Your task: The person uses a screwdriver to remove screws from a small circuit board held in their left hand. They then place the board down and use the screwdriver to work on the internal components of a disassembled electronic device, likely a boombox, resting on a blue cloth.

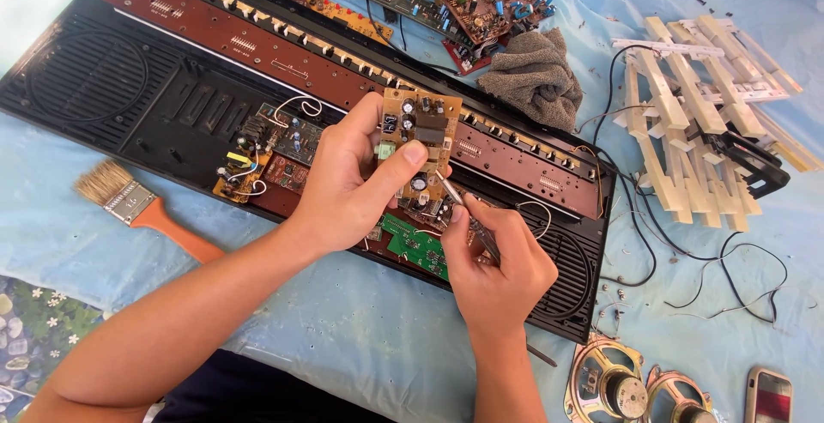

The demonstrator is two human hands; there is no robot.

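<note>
Head view shows the left hand (pixel 348 184) pinching a small tan rectangular circuit board (pixel 418 138) upright, long axis vertical, above the black keyboard shell (pixel 103 88), while right hand (pixel 496 262) fingers clamp a slim metal tool (pixel 459 204), best kept steady at the board's lower edge.

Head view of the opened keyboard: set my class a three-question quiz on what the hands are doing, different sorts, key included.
1. True or false: the left hand holds a small tan circuit board upright.
2. What does the right hand hold? A) paintbrush B) thin metal tool C) speaker
3. Where does the grey cloth lie relative to the black keyboard case?

Key: 1 true. 2 B, the thin metal tool, its tip at the board. 3 Beyond its far edge, on the blue sheet.
</note>
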